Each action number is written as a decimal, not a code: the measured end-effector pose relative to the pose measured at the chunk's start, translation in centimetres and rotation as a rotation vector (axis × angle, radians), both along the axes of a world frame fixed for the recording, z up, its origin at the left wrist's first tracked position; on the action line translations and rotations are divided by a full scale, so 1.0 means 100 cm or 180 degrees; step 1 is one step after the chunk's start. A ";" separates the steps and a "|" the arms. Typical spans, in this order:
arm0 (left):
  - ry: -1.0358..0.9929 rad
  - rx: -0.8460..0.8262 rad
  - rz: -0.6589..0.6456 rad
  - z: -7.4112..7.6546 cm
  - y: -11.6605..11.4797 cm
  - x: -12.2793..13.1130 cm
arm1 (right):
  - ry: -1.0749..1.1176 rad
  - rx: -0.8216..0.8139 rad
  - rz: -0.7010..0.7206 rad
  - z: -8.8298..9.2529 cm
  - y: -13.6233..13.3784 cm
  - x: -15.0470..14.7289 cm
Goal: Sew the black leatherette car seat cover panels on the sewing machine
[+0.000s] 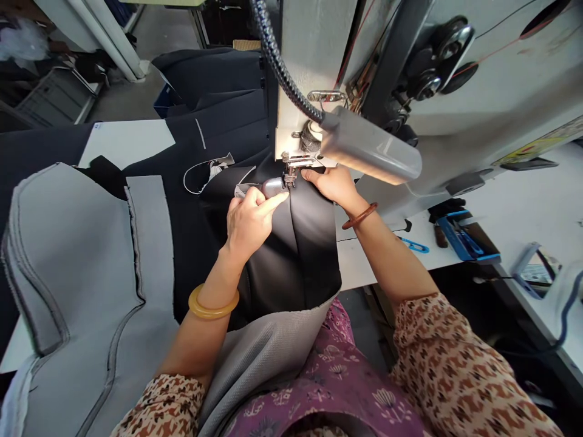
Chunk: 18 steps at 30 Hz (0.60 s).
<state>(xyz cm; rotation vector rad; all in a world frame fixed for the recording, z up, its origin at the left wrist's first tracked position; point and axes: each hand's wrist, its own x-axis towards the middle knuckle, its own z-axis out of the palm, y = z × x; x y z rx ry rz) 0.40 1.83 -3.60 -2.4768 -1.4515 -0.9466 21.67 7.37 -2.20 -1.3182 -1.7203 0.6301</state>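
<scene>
A black leather-like panel (291,243) lies under the presser foot (289,171) of a white sewing machine (319,54). My left hand (249,220) rests on the panel just left of the foot, its fingers curled and the forefinger pointing at the seam. My right hand (331,182) lies on the panel at the right of the foot, fingers pressed flat against the material by the needle. The panel's grey mesh backing (264,352) hangs down over my lap.
A stack of grey cut pieces (82,273) lies at the left on the table. More dark fabric (218,103) is piled behind the machine. A grey lamp (368,149) on a flexible arm hangs over my right hand. Blue snips (413,245) and tools (464,240) lie at the right.
</scene>
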 end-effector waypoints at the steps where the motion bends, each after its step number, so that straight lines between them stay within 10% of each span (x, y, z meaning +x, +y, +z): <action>1: -0.0035 -0.0016 -0.0013 0.000 0.000 -0.001 | -0.0015 -0.0006 0.0018 0.001 -0.001 -0.001; 18: -0.0693 -0.0161 -0.0276 -0.002 0.022 -0.006 | 0.0157 -0.0478 -0.0295 -0.008 0.018 0.003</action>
